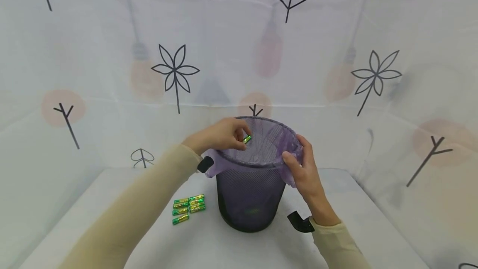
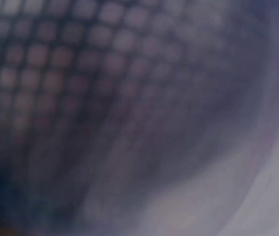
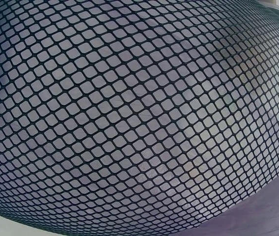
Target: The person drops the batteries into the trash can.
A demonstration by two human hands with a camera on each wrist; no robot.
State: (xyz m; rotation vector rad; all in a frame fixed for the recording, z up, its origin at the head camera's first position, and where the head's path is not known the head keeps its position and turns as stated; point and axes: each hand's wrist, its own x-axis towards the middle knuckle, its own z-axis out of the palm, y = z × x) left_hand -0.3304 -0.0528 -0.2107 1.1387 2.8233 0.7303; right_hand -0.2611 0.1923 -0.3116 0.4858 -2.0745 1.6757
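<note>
1. While I watched the head view from my station, the left hand (image 1: 220,135) pinched a green battery (image 1: 247,139) between thumb and fingertips, holding it just above the open mouth of the mesh bin (image 1: 249,202), a little inside the bin's left rim.
2. I saw the right hand (image 1: 303,169) gripping the bin's right rim, its fingers curled over the purple liner (image 1: 269,142) folded there, so the bin was steadied from that side only.
3. I judged the pinch a slim one: the battery was small and smooth, and if it had slipped sideways it could have struck the rim and bounced down to the white tabletop (image 1: 336,219) outside the bin.
4. I also thought the liner a risk. It sat loose over the rim, and a tug from the right hand could have pulled it inward or off the edge, letting anything dropped fall between liner and mesh.
5. To the left of the bin's base lay a cluster of spare batteries (image 1: 188,208), near the left sleeve; a careless sweep of that forearm could have scattered them.
6. Both wrist views showed only mesh, the left one blurred, so I could confirm neither grip from them.
</note>
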